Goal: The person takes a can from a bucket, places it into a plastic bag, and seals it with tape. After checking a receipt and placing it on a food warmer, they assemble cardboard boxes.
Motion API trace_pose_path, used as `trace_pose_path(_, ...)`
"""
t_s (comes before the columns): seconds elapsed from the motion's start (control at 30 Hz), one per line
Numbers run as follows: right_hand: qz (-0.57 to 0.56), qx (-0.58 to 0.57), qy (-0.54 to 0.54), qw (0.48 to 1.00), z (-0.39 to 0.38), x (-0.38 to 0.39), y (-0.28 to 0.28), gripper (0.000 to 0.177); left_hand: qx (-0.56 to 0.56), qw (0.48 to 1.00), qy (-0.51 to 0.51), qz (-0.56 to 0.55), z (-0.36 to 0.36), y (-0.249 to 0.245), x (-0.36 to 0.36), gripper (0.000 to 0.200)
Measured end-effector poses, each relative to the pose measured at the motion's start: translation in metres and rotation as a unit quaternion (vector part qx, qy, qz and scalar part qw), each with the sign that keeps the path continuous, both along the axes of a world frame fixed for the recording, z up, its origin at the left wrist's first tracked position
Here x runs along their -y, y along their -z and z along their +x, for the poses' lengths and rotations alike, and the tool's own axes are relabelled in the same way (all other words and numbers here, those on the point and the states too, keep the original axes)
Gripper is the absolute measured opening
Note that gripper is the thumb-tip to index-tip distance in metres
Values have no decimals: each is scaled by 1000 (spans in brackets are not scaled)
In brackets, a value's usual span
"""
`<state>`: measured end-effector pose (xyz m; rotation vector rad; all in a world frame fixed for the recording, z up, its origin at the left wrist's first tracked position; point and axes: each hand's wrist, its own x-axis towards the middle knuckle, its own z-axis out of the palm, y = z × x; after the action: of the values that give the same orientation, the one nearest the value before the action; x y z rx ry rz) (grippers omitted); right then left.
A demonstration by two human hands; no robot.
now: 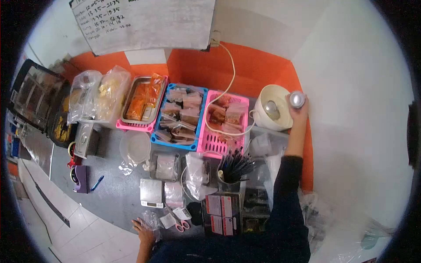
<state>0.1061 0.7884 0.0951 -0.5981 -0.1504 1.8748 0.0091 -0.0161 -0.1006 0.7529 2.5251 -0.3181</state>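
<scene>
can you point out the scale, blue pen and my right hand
Scale (151, 191): head view, on its flat top.
Blue pen (97, 183): head view, on its barrel.
Right hand (300, 113): head view, near the wrist.

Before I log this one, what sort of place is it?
Probably a small food-packing workspace, judging by the digital scale, the blue basket of filled plastic packets and the purple tape dispenser.

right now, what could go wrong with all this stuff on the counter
The silver object in the right hand could slip and strike the white container beside it. The cord looping over the pink basket might snag and drag at its packets. The pink-handled scissors lie near the front edge of the counter and could get nudged off.
</scene>
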Motion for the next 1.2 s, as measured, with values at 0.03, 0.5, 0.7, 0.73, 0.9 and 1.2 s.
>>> trace_pose_path(0.03, -25, -13, 7, 1000, 14, 0, 12, 35, 23, 999, 14, -23, 3, -13, 4, 61)
trace_pose_path(0.5, 99, 108, -32, 989, 23, -10, 36, 60, -8, 1000, -7, 4, 2, 6, 12, 57)
trace_pose_path(0.7, 359, 748, 117, 546, 6, 25, 29, 68, 25, 999, -2, -26, 1, -6, 2, 57)
trace_pose_path(0.73, 380, 759, 127, 514, 4, 26, 36, 61, 26, 999, -7, -17, 2, -7, 2, 57)
trace_pose_path(0.9, 462, 761, 81, 448, 9, 10, 87, 57, 4, 1000, -5, -1, 4, 3, 9, 57)
trace_pose_path(1.2, 539, 737, 20, 406, 22, 28, 92, 40, 36, 999, 2, -36, 3, -15, -4, 58)
